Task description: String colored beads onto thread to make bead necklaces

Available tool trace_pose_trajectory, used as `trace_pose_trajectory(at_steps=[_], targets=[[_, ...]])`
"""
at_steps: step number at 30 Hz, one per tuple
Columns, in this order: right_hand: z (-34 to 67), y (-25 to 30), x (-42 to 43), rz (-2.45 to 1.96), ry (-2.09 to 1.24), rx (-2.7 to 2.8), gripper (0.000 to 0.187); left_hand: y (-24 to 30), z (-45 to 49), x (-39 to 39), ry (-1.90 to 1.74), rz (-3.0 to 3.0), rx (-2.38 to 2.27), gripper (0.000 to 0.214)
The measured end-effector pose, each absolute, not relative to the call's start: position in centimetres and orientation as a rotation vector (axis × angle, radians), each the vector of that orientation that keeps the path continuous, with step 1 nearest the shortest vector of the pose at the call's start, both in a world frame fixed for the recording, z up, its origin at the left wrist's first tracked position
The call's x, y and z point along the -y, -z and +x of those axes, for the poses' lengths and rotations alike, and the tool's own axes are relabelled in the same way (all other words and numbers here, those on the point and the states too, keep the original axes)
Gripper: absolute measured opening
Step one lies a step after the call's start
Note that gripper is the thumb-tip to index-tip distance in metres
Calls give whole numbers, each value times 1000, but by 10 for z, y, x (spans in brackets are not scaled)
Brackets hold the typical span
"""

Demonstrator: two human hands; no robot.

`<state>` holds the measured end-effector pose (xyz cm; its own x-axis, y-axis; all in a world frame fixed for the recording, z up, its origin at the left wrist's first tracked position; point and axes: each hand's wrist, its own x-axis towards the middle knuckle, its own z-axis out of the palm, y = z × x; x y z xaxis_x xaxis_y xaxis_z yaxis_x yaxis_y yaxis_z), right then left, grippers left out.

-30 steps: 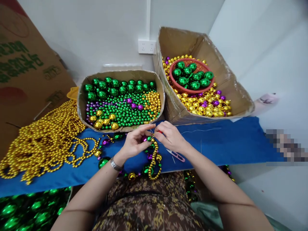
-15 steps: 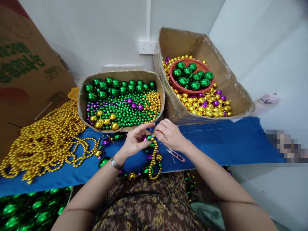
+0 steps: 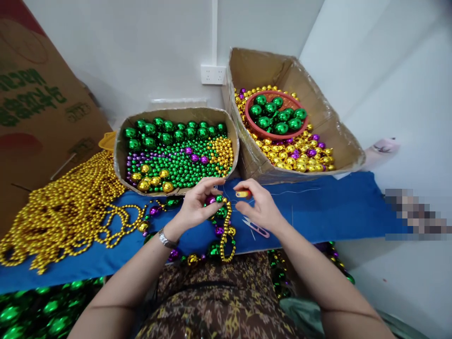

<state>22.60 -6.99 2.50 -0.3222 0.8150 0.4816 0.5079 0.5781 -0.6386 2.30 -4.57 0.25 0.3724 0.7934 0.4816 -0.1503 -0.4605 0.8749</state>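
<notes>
My left hand (image 3: 197, 207) pinches the end of a bead strand (image 3: 222, 235) of purple, green and gold beads that loops down over the blue cloth (image 3: 318, 207) toward my lap. My right hand (image 3: 257, 207) is closed on a small red and yellow lighter (image 3: 243, 193), held just right of the strand's end. A thin thread runs from the strand across the cloth to the right. Small pink-handled snips (image 3: 257, 228) lie on the cloth under my right wrist.
A low cardboard box (image 3: 120, 155) of green, gold and purple beads stands behind my hands. A larger box (image 3: 339, 141) to the right holds gold balls and a red basket (image 3: 282, 134) of green balls. Gold bead strands (image 3: 63, 207) pile at left. Green balls (image 3: 35, 310) lie lower left.
My right hand has drawn slightly away from the left, and the red and yellow lighter now shows plainly between its fingers. The view has shifted a little.
</notes>
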Motion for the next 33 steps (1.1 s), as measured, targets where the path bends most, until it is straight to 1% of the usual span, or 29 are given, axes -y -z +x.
trace_pose_trajectory(at_steps=[3, 7, 12, 14, 16, 18, 20, 21, 23, 26, 29, 31, 33], targets=[[215, -17, 87, -1149, -537, 1785, 30, -6, 28, 45, -1309, 1751, -603, 32], [206, -13, 96, -1192, -417, 1724, 12, -13, 28, 46, -1286, 1953, -680, 17], [209, -17, 95, -1058, -204, 1857, 8, -26, 24, 48, -1258, 2246, -667, 13], [210, -19, 95, -1031, -193, 1876, 8, -30, 25, 49, -1234, 2310, -645, 13], [211, -22, 96, -1048, -255, 1873, 11, -36, 26, 50, -1239, 2363, -642, 14], [216, -27, 97, -1077, -333, 1829, 18, -46, 29, 50, -1300, 2396, -657, 19], [224, -31, 99, -1110, -394, 1729, 28, -60, 30, 48, -1399, 2389, -685, 31], [228, -31, 100, -1128, -421, 1670, 29, -69, 31, 47, -1447, 2373, -687, 38], [237, -30, 102, -1160, -491, 1597, 26, -90, 32, 42, -1524, 2335, -652, 53], [243, -24, 100, -1160, -638, 1635, 26, -124, 35, 33, -1600, 2350, -551, 70], [237, -21, 89, -1095, -704, 1685, 40, -161, 42, 30, -1625, 2434, -544, 78], [227, -24, 77, -1049, -645, 1726, 49, -187, 51, 33, -1610, 2496, -566, 79], [211, -30, 64, -1029, -587, 1775, 52, -210, 61, 37, -1634, 2557, -549, 81]])
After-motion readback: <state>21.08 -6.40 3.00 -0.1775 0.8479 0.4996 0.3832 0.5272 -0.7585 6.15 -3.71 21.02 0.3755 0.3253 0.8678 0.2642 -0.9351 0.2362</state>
